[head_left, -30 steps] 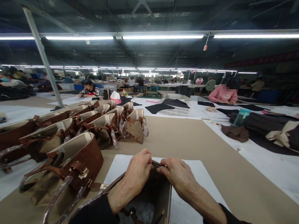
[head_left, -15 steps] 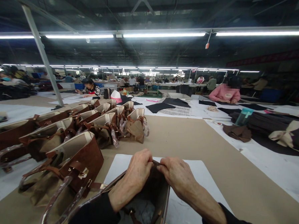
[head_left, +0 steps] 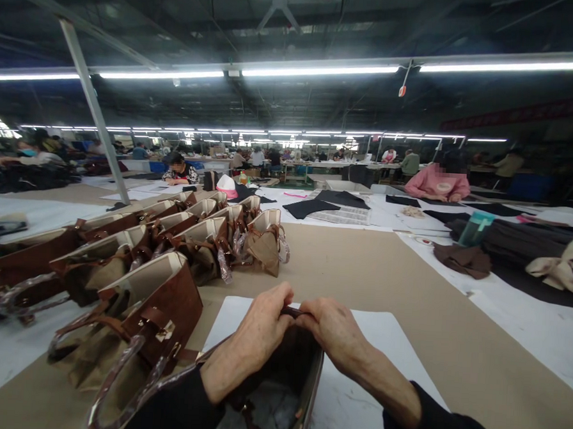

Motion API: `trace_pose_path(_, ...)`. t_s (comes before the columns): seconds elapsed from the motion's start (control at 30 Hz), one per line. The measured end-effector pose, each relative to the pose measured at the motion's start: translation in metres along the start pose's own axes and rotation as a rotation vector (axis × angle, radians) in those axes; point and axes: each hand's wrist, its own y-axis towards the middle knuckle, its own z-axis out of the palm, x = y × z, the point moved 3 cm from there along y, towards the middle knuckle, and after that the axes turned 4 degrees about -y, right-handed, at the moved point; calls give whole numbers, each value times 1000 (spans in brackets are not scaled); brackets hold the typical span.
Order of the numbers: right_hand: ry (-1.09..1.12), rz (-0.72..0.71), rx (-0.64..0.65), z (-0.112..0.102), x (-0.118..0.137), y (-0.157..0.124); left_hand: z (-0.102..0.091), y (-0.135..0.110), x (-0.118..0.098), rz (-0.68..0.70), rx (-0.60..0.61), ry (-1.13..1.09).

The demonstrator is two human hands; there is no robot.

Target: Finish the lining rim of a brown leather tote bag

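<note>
Right in front of me a brown handbag (head_left: 311,395) stands with its mouth open toward me, its inside dark. My left hand (head_left: 256,334) is closed on the far rim, thumb and fingers pinching the edge. Close beside it, my right hand (head_left: 335,332) pinches the same rim, fingertips curled over it. A short stretch of the rim shows between the two hands. Under the bag lies a white sheet (head_left: 381,328). My left forearm and sleeve hide much of the bag's left side.
Several brown and olive handbags (head_left: 179,298) with plastic-wrapped handles stand in rows at the left. Dark cut pieces (head_left: 310,208) lie across the table. A teal container (head_left: 475,229) and dark bundled fabric (head_left: 529,243) are at the right. A person in pink (head_left: 437,181) works opposite.
My hands have drawn slightly closer together along the bag's rim, still pinching it. The whole view has shifted a little, so the surroundings appear further right.
</note>
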Motion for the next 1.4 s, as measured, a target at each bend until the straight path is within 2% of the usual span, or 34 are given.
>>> trace_pose_path(0.13, 80, -18, 11, -3, -1, -1, -18, -17, 12, -138, 62, 182)
trace_pose_path(0.2, 130, -18, 18, -4, -1, 0, -25, -19, 20, -190, 135, 177)
trace_pose_path(0.33, 146, -13, 21, -7, 0, -2, -33, -9, 29, -151, 253, -28)
trace_pose_path(0.47, 100, 2, 8, -11, -4, -9, -30, -2, 26, -68, 332, -162)
trace_pose_path(0.6, 126, 18, 17, -9, -9, -14, -23, 5, 15, 15, 327, -164)
trace_pose_path(0.73, 157, 31, 11, -5, -12, -14, -12, 14, 7, 90, 372, -178)
trace_pose_path(0.87, 173, 23, 6, -3, -13, -14, -4, 16, 9, 98, 388, -119)
trace_pose_path(1.0, 155, 12, -22, -5, -13, -14, -3, 13, 8, 118, 323, 24)
trace_pose_path(1.2, 10, 62, -16, -6, -5, -10, 3, 14, 1, 83, 274, 157)
trace_pose_path(1.3, 45, -46, -12, -4, 5, -2, -3, 13, -2, 52, 282, 164)
trace_pose_path(1.4, 156, -170, 77, -1, 8, 6, -22, -1, 2, -37, 290, 173)
